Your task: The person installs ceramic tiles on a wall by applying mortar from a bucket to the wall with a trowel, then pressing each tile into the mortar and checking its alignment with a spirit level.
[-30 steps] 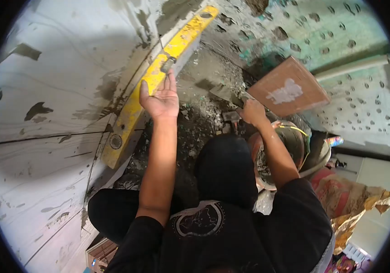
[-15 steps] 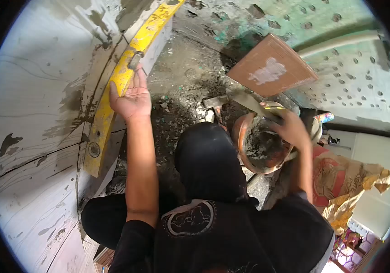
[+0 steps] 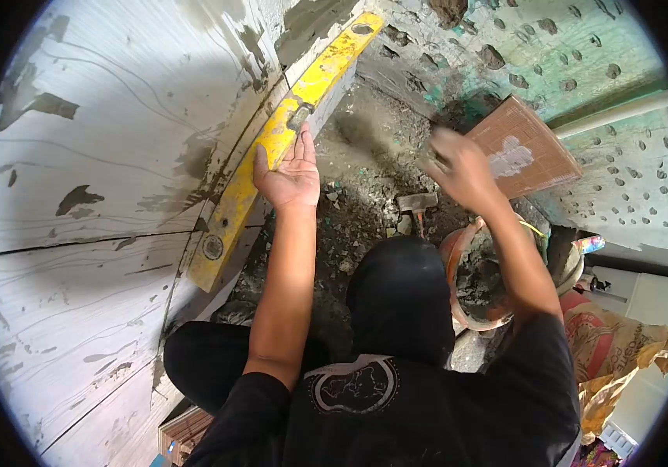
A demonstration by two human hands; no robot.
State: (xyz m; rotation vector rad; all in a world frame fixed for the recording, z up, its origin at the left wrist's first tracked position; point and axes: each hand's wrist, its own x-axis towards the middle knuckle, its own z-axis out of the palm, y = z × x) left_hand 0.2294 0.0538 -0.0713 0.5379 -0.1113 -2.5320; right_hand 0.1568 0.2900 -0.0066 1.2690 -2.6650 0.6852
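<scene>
My left hand point(image 3: 291, 179) holds a long yellow spirit level point(image 3: 278, 134), its thumb on the face and its fingers stretched along the edge. The level is spattered with mortar and slants along the foot of the pale wall at left. My right hand point(image 3: 465, 170) is curled and blurred over the rubble floor, left of the brown panel. A dark smear left of its fingers looks like the trowel it held earlier; the blade is not sharp. Below that forearm stands an orange bucket point(image 3: 449, 268) with grey mortar inside, partly hidden by the arm.
A hammer point(image 3: 417, 202) lies near my knee. A brown panel point(image 3: 529, 144) with a white patch leans at the pitted green wall point(image 3: 583, 47), beside a pale pipe point(image 3: 618, 115). A torn paper sack point(image 3: 606, 335) stands at right. Large pale tiles point(image 3: 85, 311) line the left wall.
My right hand has moved from over the bucket up and left, over the floor. My left hand stays on the level. The whole view has shifted, so things appear farther right.
</scene>
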